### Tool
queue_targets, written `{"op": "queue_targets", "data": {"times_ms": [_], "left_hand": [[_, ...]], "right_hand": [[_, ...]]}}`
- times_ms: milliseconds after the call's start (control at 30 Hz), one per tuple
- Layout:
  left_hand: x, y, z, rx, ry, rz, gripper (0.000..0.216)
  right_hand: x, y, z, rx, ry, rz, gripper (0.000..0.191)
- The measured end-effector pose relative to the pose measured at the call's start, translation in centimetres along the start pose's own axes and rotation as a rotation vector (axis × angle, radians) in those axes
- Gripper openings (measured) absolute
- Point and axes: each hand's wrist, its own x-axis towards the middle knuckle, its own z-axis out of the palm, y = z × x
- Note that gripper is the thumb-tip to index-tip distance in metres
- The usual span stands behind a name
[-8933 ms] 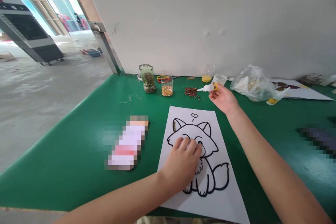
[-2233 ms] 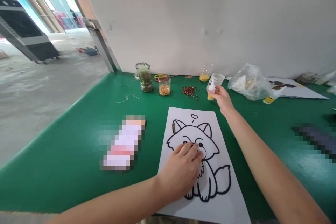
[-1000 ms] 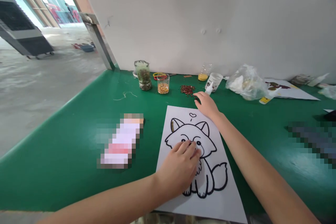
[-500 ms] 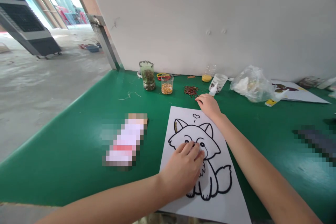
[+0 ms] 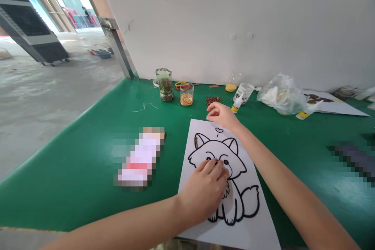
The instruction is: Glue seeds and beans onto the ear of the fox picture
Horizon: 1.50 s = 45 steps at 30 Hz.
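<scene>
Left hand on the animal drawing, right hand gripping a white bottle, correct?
The right hand grips no bottle: in the head view, the nearest white bottle stands on the table just behind it. The left hand is on the animal drawing, yes.

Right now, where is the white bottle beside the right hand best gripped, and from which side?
Probably round the white bottle below its tapering, upward nozzle, from the near right: the cup sits behind, the right hand to the left.
</scene>
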Motion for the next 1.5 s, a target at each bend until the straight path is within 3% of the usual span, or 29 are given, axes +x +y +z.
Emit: {"op": "queue_targets", "data": {"times_ms": [100,200,1167,1500], "left_hand": [[0.0,0.0,0.0,-0.002,-0.003,-0.004,0.035],[0.0,0.0,0.0,-0.006,-0.008,-0.005,0.035],[0.1,0.1,-0.1,-0.009,-0.055,-0.004,0.039],[0.1,0.1,0.0,-0.004,-0.066,0.001,0.040]], "right_hand": [[-0.5,-2.5,1.1,0.217,-0.276,-0.015,0.017],[-0.9,-3.5,2.0,0.191,-0.346,-0.053,0.015],[-2.4,-3.6,2.2,0.041,-0.293,-0.140,0.006],[-2.5,-3.6,2.4,0.019,-0.279,-0.154,0.012]]}}
